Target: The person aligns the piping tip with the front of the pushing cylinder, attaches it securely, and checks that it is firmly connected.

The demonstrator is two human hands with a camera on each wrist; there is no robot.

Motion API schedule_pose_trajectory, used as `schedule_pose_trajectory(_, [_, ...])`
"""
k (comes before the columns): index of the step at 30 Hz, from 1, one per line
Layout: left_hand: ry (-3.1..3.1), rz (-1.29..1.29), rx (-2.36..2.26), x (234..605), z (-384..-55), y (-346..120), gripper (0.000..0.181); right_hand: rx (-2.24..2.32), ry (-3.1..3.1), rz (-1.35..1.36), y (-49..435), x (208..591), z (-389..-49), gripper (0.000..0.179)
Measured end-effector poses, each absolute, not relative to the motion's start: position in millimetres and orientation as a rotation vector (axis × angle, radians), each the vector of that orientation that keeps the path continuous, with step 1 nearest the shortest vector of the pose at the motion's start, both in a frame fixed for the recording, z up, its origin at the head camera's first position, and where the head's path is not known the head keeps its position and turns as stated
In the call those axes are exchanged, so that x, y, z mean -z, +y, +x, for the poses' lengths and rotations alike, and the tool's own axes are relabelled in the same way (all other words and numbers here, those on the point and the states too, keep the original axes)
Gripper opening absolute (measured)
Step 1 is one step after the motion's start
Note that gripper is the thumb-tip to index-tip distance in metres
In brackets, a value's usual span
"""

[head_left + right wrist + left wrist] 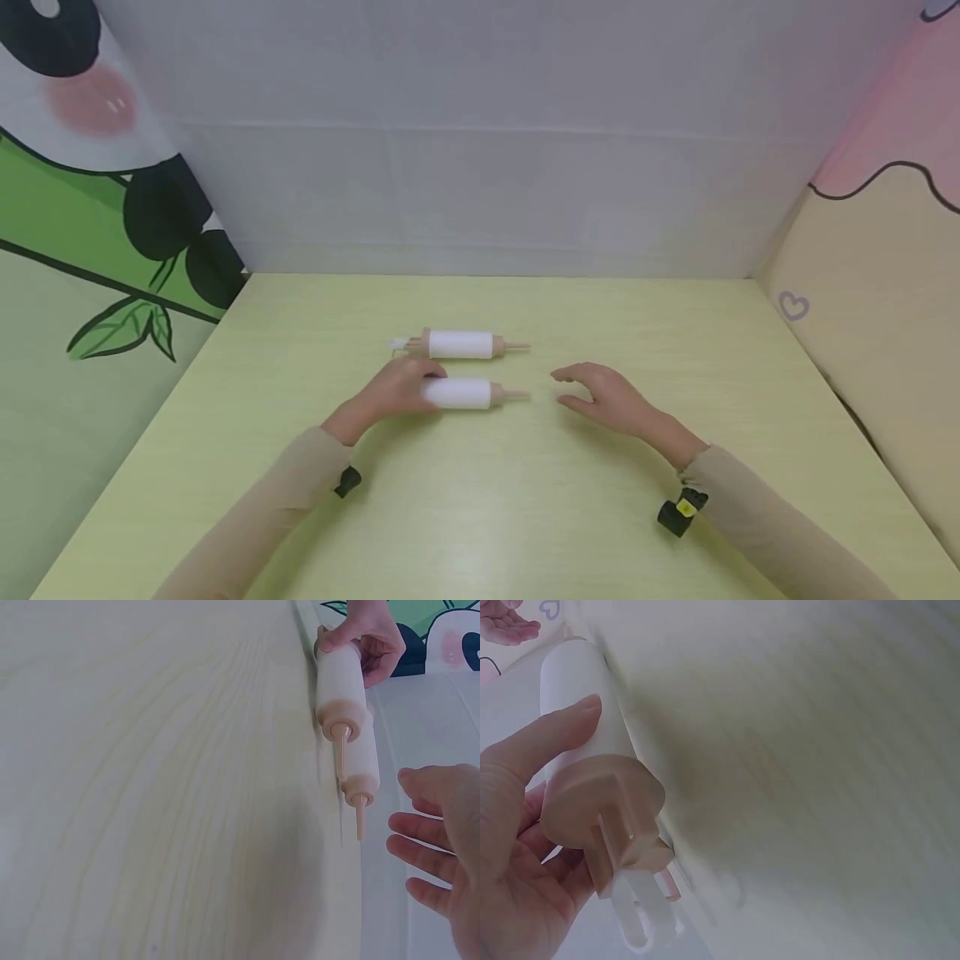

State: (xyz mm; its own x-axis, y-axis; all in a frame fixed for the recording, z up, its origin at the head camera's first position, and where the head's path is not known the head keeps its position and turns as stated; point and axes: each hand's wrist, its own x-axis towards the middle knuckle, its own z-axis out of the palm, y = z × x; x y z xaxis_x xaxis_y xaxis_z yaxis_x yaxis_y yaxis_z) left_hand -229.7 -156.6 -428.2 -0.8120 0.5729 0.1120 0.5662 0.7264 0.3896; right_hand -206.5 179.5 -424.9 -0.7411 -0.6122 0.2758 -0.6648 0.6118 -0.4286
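Note:
My left hand [399, 387] grips the rear end of a white syringe-like tube [463, 394]. Its thumb [577, 724] lies along the white barrel in the left wrist view, with the fingers round the far side. That tube has a tan collar, a thin tan nozzle [340, 750] pointing right, and a white loop [637, 915] at the rear. Just beyond it, a second matching tube [461, 344] lies parallel on the table. To the right of both nozzles is my right hand [609, 398], thumb and fingers spread apart, holding nothing.
The pale wood-grain table [495, 508] ends at a light grey back wall [495, 192]. Cartoon-printed panels stand at the left [112, 400] and right [885, 333]. Black wrist cameras [678, 512] sit at the cuffs of both sleeves.

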Motion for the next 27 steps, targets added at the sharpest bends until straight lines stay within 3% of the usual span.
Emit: schedule_pose_trajectory(27, [2.882,0.908,-0.643,433.3,-229.7,-148.7,0.049,-0.798,-2.74,1.048,184.9,427.2,-206.3,0.035])
